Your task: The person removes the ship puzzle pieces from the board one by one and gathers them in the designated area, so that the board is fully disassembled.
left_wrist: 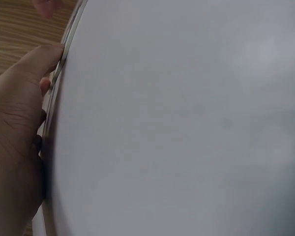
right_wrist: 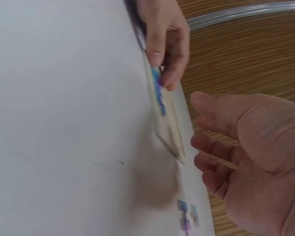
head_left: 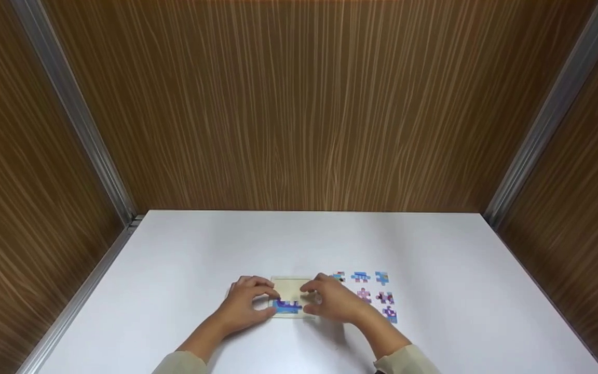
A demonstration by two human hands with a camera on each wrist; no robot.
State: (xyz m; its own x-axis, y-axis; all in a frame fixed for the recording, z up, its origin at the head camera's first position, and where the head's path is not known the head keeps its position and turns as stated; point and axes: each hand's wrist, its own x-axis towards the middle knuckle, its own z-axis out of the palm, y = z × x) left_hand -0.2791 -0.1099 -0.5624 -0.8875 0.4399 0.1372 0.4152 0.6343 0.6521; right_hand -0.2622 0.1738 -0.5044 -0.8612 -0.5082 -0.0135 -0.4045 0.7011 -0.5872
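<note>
A shallow cream puzzle tray point(head_left: 289, 285) lies on the white table with a few joined blue and purple jigsaw pieces point(head_left: 287, 307) along its near left part. My left hand point(head_left: 244, 304) holds the tray's left side, thumb near the front corner and index finger by the joined pieces. In the left wrist view, the left thumb point(left_wrist: 46, 59) lies against the tray's edge. Over the tray's right side hovers my right hand point(head_left: 334, 299), its fingers loosely bent and apart. Nothing shows between the fingers of the right hand point(right_wrist: 255, 152) in the right wrist view.
Several loose jigsaw pieces lie right of the tray, among them a blue one point(head_left: 382, 278), a pink one point(head_left: 364, 295) and a purple one point(head_left: 390, 313). My right hand partly covers another piece point(head_left: 339, 277). A wood-grain wall point(head_left: 304, 104) stands behind the table point(head_left: 185, 249).
</note>
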